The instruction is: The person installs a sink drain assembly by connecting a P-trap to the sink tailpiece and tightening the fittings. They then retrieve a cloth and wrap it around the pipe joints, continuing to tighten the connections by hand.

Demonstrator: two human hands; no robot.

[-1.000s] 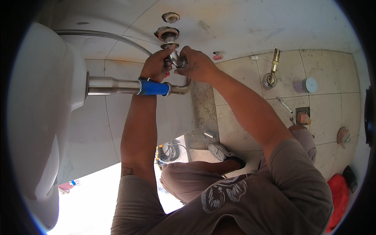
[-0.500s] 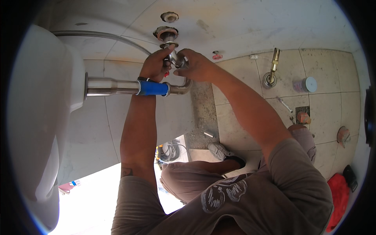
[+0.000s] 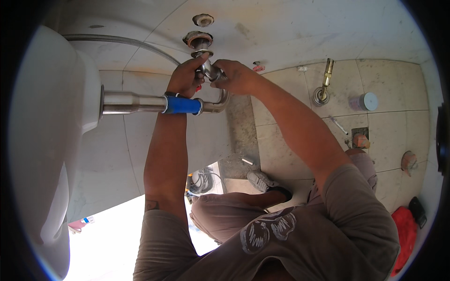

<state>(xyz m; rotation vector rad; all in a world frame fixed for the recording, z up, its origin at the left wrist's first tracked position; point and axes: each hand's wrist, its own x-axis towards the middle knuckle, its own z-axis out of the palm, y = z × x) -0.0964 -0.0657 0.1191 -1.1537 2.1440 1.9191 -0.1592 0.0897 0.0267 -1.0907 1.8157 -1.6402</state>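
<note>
A shiny metal drain pipe (image 3: 206, 67) runs from a hole in the wall (image 3: 191, 39), with a round flange (image 3: 202, 54) around it near the wall. My left hand (image 3: 183, 77) is closed around this pipe from the left, its thumb lying by the flange. On the right, the fingers of my right hand (image 3: 237, 77) curl around the pipe's joint, partly hiding it. Below, the pipe bends into a horizontal length (image 3: 136, 102) that carries a blue sleeve (image 3: 183, 105) and meets a white basin (image 3: 49, 122). My left forearm passes behind this length.
A braided hose (image 3: 126, 41) curves along the wall. To the right on the tiles stand a brass fitting on a floor drain (image 3: 321, 96), a lidded tub (image 3: 364, 101) and a white pen (image 3: 339, 125). Coiled cable (image 3: 201, 181) lies by my shoe (image 3: 260, 181); a red cloth (image 3: 402, 239) sits far right.
My right hand's fingers have drawn in closer around the pipe joint. My left hand stays in place on the pipe.
</note>
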